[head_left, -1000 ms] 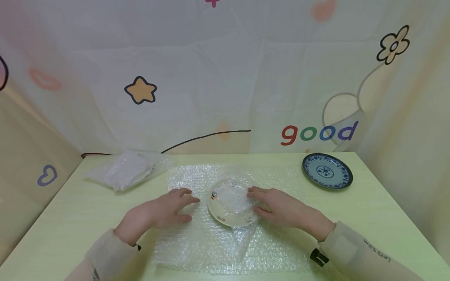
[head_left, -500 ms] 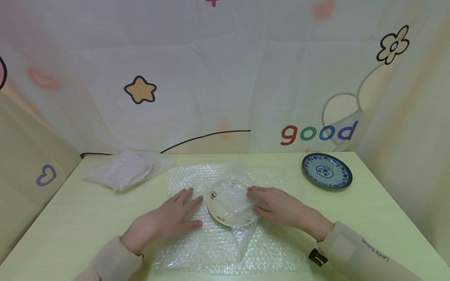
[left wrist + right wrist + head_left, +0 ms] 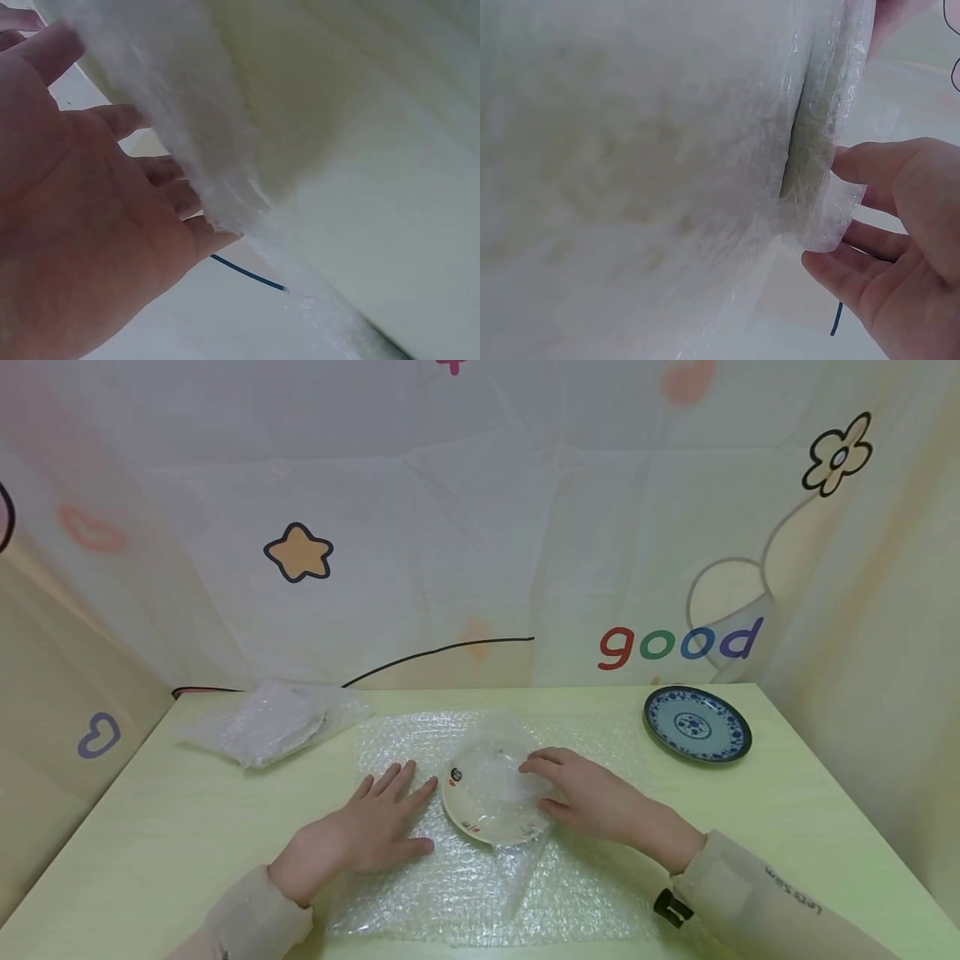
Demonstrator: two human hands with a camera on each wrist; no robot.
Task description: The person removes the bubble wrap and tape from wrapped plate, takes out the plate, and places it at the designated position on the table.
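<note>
A cream plate (image 3: pixel 465 810) with small printed pictures near its rim lies on a sheet of bubble wrap (image 3: pixel 420 893). Folded wrap covers much of its right and upper part. Beside the plate, my left hand (image 3: pixel 378 827) rests with spread fingers on the sheet's left side; the left wrist view has this hand (image 3: pixel 97 195) against the wrap. My right hand (image 3: pixel 600 797) touches the folded wrap at the plate's right side with loosely bent fingers. In the right wrist view the thumb and fingertips of that hand (image 3: pixel 907 225) touch the wrap's folded edge.
A blue-patterned plate (image 3: pixel 693 727) with a dark rim lies at the table's back right. At the back left is a bubble-wrapped bundle (image 3: pixel 277 722). A printed curtain (image 3: pixel 450 527) hangs behind the pale table (image 3: pixel 150 843).
My left hand has moved slightly right and settled with its fingers spread on the wrap. My right fingertips have shifted a little, and the folded wrap over the plate looks slightly rearranged.
</note>
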